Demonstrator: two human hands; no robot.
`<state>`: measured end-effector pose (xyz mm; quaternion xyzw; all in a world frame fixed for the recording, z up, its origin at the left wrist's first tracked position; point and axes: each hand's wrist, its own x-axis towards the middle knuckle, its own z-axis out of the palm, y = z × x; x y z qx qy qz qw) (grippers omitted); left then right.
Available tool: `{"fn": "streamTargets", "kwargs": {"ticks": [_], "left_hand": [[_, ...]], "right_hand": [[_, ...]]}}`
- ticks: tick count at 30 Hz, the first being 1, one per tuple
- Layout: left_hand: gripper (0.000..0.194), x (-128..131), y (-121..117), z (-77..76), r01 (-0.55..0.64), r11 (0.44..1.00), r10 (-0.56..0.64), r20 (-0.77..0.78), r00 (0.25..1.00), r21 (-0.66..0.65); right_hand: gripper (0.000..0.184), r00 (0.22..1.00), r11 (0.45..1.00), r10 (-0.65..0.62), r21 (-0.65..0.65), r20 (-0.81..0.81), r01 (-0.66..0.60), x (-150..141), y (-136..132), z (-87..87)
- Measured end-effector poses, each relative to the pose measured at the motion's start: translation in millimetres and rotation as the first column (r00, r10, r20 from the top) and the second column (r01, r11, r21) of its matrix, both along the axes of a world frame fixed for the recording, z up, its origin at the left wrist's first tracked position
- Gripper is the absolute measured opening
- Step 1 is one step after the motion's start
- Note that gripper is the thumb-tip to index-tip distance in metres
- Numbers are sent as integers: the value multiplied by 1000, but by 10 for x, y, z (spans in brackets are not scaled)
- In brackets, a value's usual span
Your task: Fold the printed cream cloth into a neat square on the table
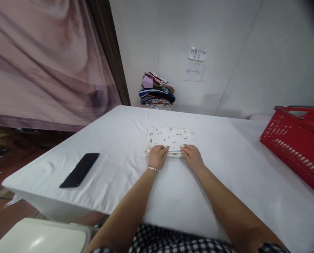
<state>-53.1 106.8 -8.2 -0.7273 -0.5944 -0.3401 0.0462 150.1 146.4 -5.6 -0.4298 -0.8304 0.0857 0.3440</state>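
Note:
A white cloth with small scattered prints (pixel 171 136) lies folded into a layered rectangle on the white-covered table (pixel 114 140). My left hand (pixel 158 155), with a bracelet at the wrist, pinches the near edge of the cloth left of its middle. At the right part of that same edge, my right hand (pixel 193 156) also pinches the fabric between thumb and fingers. Several layers show along the near side, between and beside the hands. The cloth's exact kind cannot be made out.
A black phone (pixel 79 170) lies at the table's left. At the right stands a red plastic basket (pixel 296 140). Folded clothes (pixel 157 92) are stacked beyond the far edge, against the wall. A pale stool or bin (pixel 40 237) stands at the lower left.

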Motion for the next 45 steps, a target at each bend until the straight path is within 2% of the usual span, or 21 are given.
{"fn": "streamTargets", "kwargs": {"ticks": [5, 9, 13, 21, 27, 29, 33, 39, 45], "left_hand": [[20, -10, -4, -3, 5, 999, -6, 18, 1000, 41], [18, -19, -25, 8, 23, 999, -23, -9, 1000, 41], [19, -36, -35, -2, 49, 998, -48, -32, 998, 47], [19, -32, 8, -19, -1, 998, 5, -56, 998, 67], [18, 13, -54, 55, -45, 993, 62, -159, 985, 108], [19, 58, -92, 69, -23, 993, 47, -220, 974, 113], [24, 152, -119, 66, 44, 997, -21, -327, 945, 62], [22, 178, -44, 40, -85, 996, 83, -348, 934, 11], [21, 170, -25, 46, -84, 996, 72, -373, 925, -18]], "right_hand": [[26, 1000, 999, -15, 37, 17, 15, -8, -50, 18], [22, 999, 992, 46, 118, 29, -49, 0, -53, 15], [16, 997, 987, 64, 142, 44, -70, 15, -42, 2], [21, 1000, 981, -6, 192, -23, 11, -39, -54, -13], [19, 1000, 982, -9, 189, 1, 9, -48, -48, -14], [20, 1000, 982, -6, 191, -11, 8, -46, -43, -13], [22, 1000, 981, -6, 193, -30, 11, -47, -36, -19], [22, 999, 981, 11, 194, -47, -2, -47, -10, -64], [21, 1000, 983, 6, 185, -31, 0, -56, -2, -66]]}}
